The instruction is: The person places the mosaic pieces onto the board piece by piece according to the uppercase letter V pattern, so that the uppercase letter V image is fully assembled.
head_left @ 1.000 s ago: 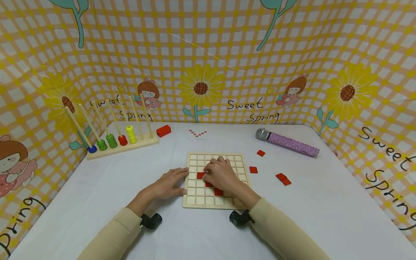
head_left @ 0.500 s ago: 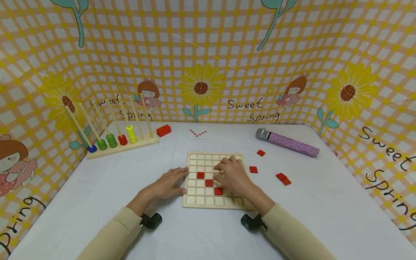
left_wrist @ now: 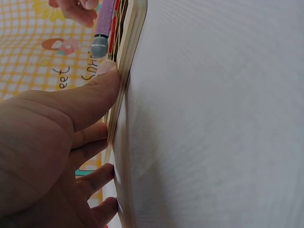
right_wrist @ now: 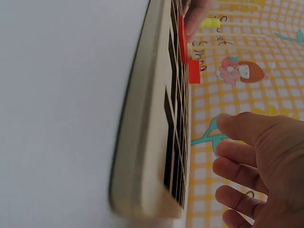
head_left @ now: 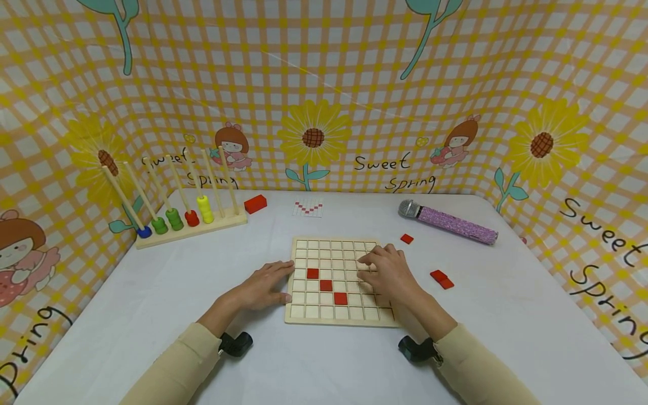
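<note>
A wooden grid board (head_left: 309, 310) lies flat on the table. Three red square tiles, among them a middle tile (head_left: 326, 286), sit in its cells along a diagonal. My left hand (head_left: 258, 287) rests against the board's left edge; the left wrist view shows its thumb (left_wrist: 102, 90) and fingertips touching the wooden side. Over the board's right side hovers my right hand (head_left: 392, 275), fingers relaxed and apart, with nothing between them in the right wrist view. Beyond it lie a loose red tile (head_left: 407, 239) and a pair of red tiles (head_left: 442, 279) touching each other.
A pattern card (head_left: 307, 207) with red squares in a V lies behind the board. At the back left are a red block (head_left: 255, 204) and a peg abacus (head_left: 191, 229) with coloured beads. A glittery purple microphone (head_left: 455, 224) lies at the back right.
My right hand has moved right, away from the tiles on the board, uncovering them. It now hides the loose red tile beside the board's right edge. The left hand has stayed in place.
</note>
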A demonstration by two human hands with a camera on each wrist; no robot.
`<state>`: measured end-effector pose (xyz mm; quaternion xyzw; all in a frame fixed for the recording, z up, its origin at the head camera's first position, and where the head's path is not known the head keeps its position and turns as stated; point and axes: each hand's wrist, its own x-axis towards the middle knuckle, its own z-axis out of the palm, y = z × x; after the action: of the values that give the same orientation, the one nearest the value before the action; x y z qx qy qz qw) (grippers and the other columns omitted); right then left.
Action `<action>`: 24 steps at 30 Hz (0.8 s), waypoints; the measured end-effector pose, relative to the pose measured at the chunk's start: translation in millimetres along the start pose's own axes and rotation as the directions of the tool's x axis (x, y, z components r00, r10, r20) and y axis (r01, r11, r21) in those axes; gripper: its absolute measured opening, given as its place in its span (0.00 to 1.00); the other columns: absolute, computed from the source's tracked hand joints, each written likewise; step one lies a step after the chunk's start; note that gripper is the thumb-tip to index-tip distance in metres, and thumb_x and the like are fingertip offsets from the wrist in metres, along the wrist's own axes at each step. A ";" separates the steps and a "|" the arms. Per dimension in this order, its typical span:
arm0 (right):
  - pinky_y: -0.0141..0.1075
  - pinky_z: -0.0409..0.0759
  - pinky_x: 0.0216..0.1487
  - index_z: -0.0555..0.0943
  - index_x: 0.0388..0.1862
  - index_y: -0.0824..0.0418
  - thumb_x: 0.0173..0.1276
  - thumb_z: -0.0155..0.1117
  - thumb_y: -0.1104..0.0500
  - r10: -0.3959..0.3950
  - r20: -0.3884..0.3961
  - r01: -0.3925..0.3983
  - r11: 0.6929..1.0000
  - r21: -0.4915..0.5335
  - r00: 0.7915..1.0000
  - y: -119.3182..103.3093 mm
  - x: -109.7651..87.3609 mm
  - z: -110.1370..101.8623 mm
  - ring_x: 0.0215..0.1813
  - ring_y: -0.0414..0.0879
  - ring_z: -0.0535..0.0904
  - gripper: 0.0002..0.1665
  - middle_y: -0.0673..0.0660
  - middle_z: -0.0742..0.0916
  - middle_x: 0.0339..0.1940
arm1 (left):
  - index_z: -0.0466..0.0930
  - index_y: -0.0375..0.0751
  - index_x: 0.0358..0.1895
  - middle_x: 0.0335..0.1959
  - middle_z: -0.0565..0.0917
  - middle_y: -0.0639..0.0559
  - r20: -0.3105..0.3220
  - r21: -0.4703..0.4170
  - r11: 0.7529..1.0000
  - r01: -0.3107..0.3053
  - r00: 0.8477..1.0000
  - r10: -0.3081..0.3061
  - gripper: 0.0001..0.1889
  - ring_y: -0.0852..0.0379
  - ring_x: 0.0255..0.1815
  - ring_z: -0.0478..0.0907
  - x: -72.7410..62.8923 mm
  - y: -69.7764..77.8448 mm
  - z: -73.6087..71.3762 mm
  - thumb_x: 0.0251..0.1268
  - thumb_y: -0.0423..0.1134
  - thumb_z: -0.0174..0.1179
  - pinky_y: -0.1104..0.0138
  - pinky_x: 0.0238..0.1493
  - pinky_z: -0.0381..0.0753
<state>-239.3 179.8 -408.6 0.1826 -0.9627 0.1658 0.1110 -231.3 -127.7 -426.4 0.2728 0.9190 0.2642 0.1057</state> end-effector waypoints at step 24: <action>0.45 0.64 0.43 0.85 0.44 0.61 0.58 0.69 0.51 0.067 0.002 -0.067 0.997 -0.023 0.998 57.0 -13.6 -16.2 0.44 0.54 0.71 0.18 0.57 0.83 0.40 | 0.58 0.34 0.70 0.73 0.59 0.40 -0.008 0.010 1.000 -0.018 1.000 0.018 0.37 0.38 0.74 0.53 -2.0 2.8 -0.6 0.62 0.44 0.62 0.43 0.70 0.54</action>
<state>-246.6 239.9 -413.3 0.1492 -0.9703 0.1580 0.1063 -228.6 -127.1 -424.3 0.2803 0.9183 0.2617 0.0983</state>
